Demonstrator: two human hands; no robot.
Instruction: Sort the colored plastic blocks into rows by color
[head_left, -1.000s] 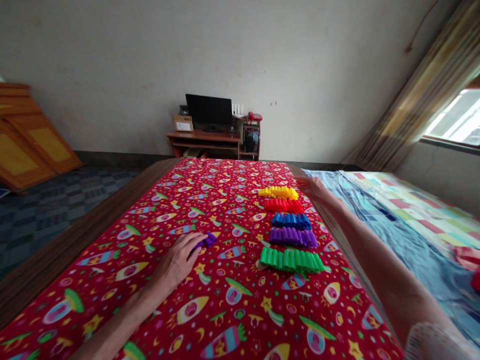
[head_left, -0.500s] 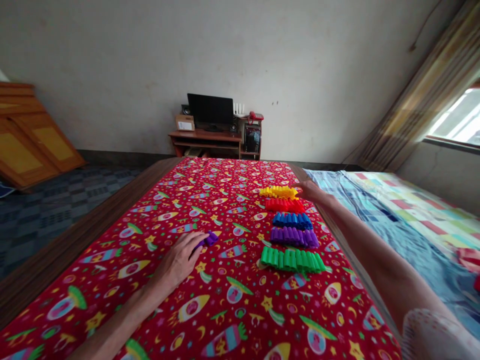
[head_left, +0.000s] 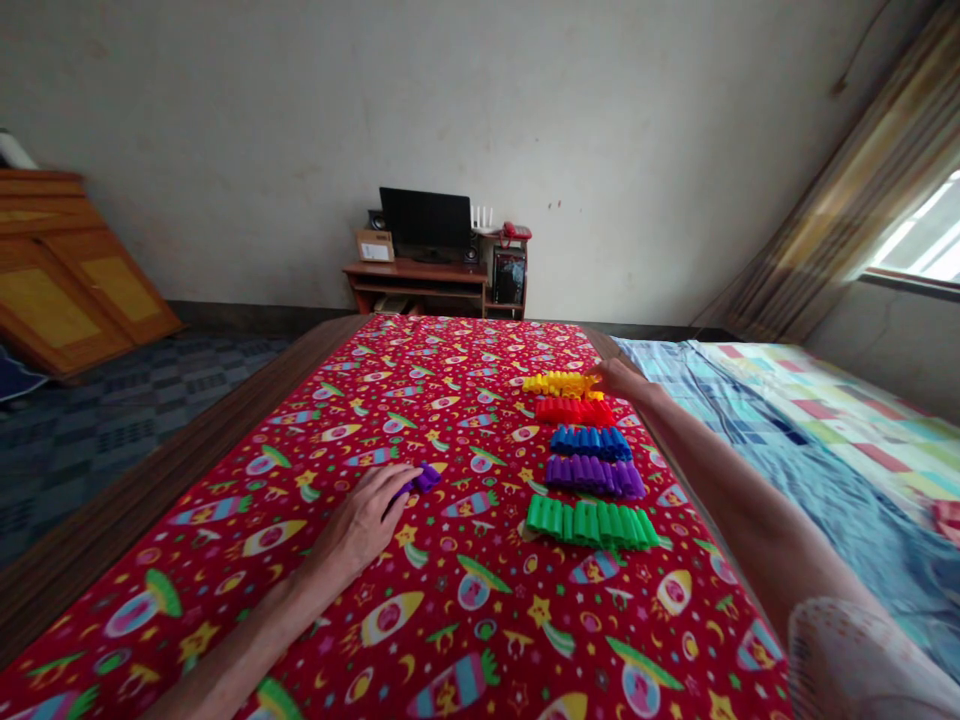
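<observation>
My left hand (head_left: pixel 373 507) lies low over the red patterned cloth (head_left: pixel 465 400), its fingers closed around small purple plastic tube pieces (head_left: pixel 427 478), partly hidden by the fingers. Far to the right, my right hand (head_left: pixel 621 380) reaches the right end of a row of yellow tube pieces (head_left: pixel 559 384); its fingertips are pinched at the endmost yellow piece. Nearer to me, in order, lie a red row (head_left: pixel 574 411), a blue row (head_left: pixel 590 442), a purple row (head_left: pixel 595 476) and a green row (head_left: pixel 591 523) of similar pieces, set side by side.
A bed with a blue and checked sheet (head_left: pixel 742 420) adjoins the table on the right. Beyond the far edge stands a desk (head_left: pixel 420 275) with a monitor (head_left: pixel 426 218), a cardboard box (head_left: pixel 375 246) and a red telephone (head_left: pixel 516 233). A wooden cabinet (head_left: pixel 82 280) stands left.
The whole view has shifted slightly. Both hands stay at nearly the same places, the left on the purple pieces and the right at the yellow row's end.
</observation>
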